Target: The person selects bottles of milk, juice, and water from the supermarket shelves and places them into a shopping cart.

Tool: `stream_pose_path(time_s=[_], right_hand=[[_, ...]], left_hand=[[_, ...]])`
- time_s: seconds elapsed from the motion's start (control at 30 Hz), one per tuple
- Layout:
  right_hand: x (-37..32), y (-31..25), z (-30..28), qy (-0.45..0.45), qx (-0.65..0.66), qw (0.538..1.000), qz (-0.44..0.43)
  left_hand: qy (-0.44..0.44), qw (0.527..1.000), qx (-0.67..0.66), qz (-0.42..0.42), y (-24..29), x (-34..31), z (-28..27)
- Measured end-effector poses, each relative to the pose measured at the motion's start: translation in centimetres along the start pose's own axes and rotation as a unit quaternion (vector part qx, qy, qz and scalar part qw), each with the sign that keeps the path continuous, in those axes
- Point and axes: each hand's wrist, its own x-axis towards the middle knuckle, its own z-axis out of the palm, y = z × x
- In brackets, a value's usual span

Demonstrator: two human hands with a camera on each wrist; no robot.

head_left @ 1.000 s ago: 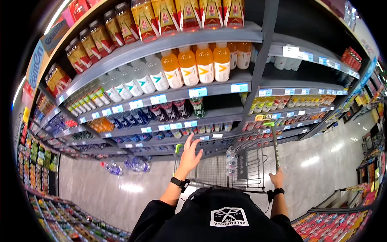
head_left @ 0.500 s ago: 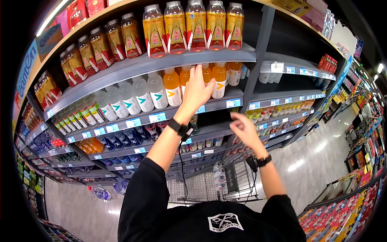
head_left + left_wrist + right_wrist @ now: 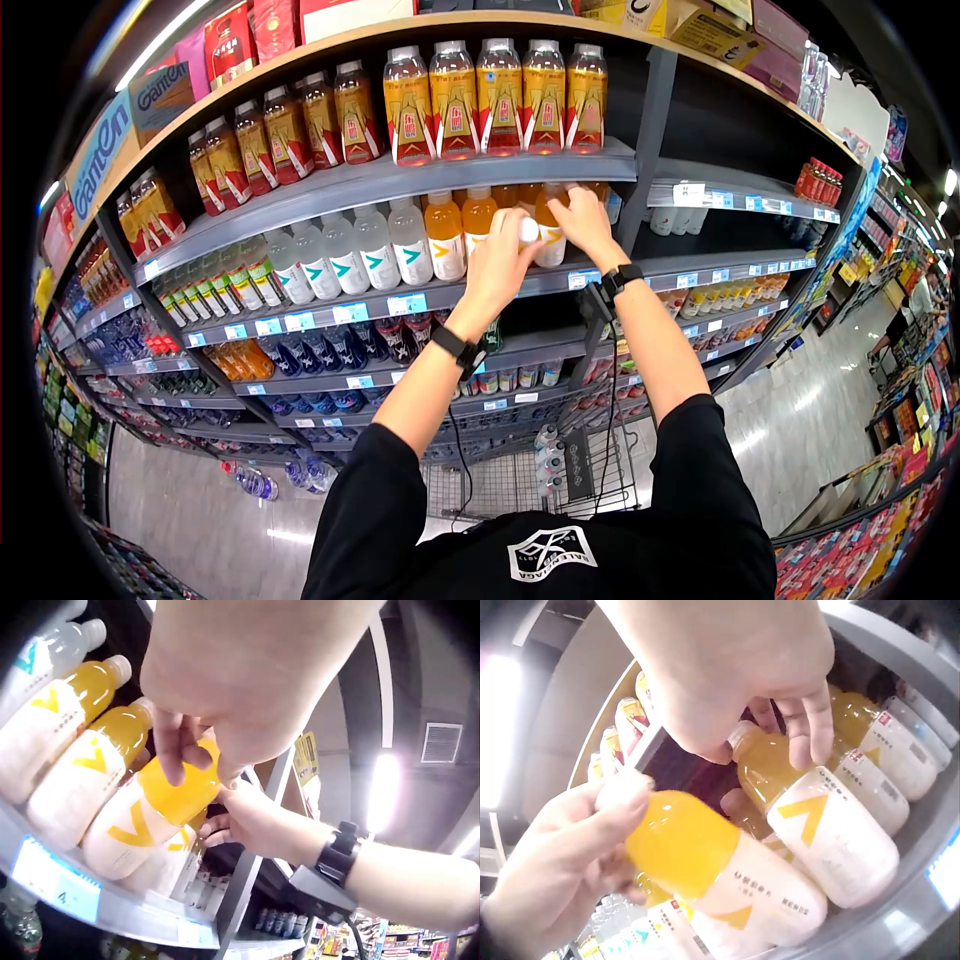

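My left hand (image 3: 497, 270) grips an orange bottle near its white cap (image 3: 528, 231), in front of the orange row. In the right wrist view that bottle (image 3: 686, 844) leans, with my left hand (image 3: 562, 862) curled round its top. Beside it, my right hand (image 3: 583, 222) reaches in from the right, and its fingers (image 3: 817, 724) curl round the neck of another orange bottle (image 3: 832, 832), also tilted. The left wrist view has my left hand (image 3: 232, 690) above its orange bottle (image 3: 150, 817) and my right hand (image 3: 255, 821) just behind.
Clear-drink bottles (image 3: 375, 250) stand left of the orange ones. The upper shelf's edge (image 3: 400, 178) passes just above my hands, with gold-and-red bottles (image 3: 455, 105) on it. Below is a wire cart (image 3: 490, 480) holding several bottles (image 3: 549, 460). Two bottle packs (image 3: 255, 484) lie on the floor.
My right hand has risen from below the price-tag edge to the orange bottles and taken hold of one. My left hand has moved down slightly, tipping a bottle's cap outward.
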Motion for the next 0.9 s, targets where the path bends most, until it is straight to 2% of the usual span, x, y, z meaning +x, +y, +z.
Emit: stream_pose_path(time_s=[0.07,0.13,0.2,0.27,0.33,0.4,0.43,0.47,0.53,0.57,0.6,0.63,0.7,0.73,0.77,0.8,0.83,0.87,0.9], right_hand=[[-0.2,-0.4,-0.5,0.016,0.004,1.0,-0.012],[-1.1,-0.7,-0.3,0.087,0.027,0.995,-0.04],[-3.2,-1.1,-0.8,0.132,0.119,0.981,-0.07],[-5.3,-0.8,-0.7,0.197,0.111,0.971,-0.074],[-7.2,0.3,-0.4,0.226,0.088,0.965,-0.096],[-9.2,1.9,0.0,0.201,0.084,0.97,-0.112],[-10.1,2.9,0.3,0.215,0.096,0.961,-0.144],[-11.7,3.6,0.8,0.239,0.1,0.957,-0.132],[-15.1,4.3,0.2,0.287,0.126,0.942,-0.12],[-16.8,4.3,-0.9,0.31,0.128,0.931,-0.142],[-18.9,4.2,-1.9,0.323,0.133,0.927,-0.138],[-21.3,4.0,-2.4,0.332,0.173,0.922,-0.098],[-27.0,4.2,-2.7,0.268,0.217,0.938,0.028],[-29.7,4.8,-2.5,0.191,0.213,0.955,0.083],[-32.6,5.3,-1.8,0.095,0.211,0.956,0.181],[-35.8,6.2,-0.3,0.031,0.206,0.941,0.266],[-39.6,7.6,1.8,-0.005,0.18,0.942,0.284],[-42.9,8.0,3.0,-0.074,0.155,0.923,0.344],[-45.6,8.6,4.1,-0.101,0.16,0.93,0.314]], left_hand=[[-0.014,1.0,-0.005,0.013,-0.2,-3.1,-0.6],[0.032,0.994,0.0,0.102,-0.3,-6.4,-1.5],[0.044,0.997,-0.018,0.068,0.5,-10.5,-2.7],[0.061,0.996,-0.044,0.047,1.2,-14.8,-3.5],[-0.034,0.993,-0.095,-0.069,1.8,-20.1,-3.9],[-0.127,0.985,-0.072,-0.095,2.1,-24.3,-4.2],[-0.19,0.968,-0.075,-0.142,2.2,-26.4,-4.3],[-0.233,0.951,-0.099,-0.177,1.7,-28.8,-4.2],[-0.289,0.929,-0.114,-0.202,0.3,-33.5,-4.5],[-0.336,0.9,-0.093,-0.26,-0.1,-35.7,-4.9],[-0.342,0.895,-0.089,-0.272,-0.1,-37.9,-5.1],[-0.344,0.892,-0.086,-0.28,0.0,-40.1,-5.4],[-0.355,0.883,-0.082,-0.295,0.6,-43.6,-6.0],[-0.366,0.876,-0.058,-0.308,1.0,-44.9,-6.3],[-0.376,0.869,-0.034,-0.32,1.3,-45.9,-6.6],[-0.384,0.865,-0.034,-0.322,1.6,-46.9,-6.8],[-0.389,0.847,-0.039,-0.36,1.8,-47.7,-7.0],[-0.392,0.829,-0.042,-0.396,1.9,-48.0,-7.1],[-0.386,0.825,-0.039,-0.41,2.3,-48.0,-6.9]])
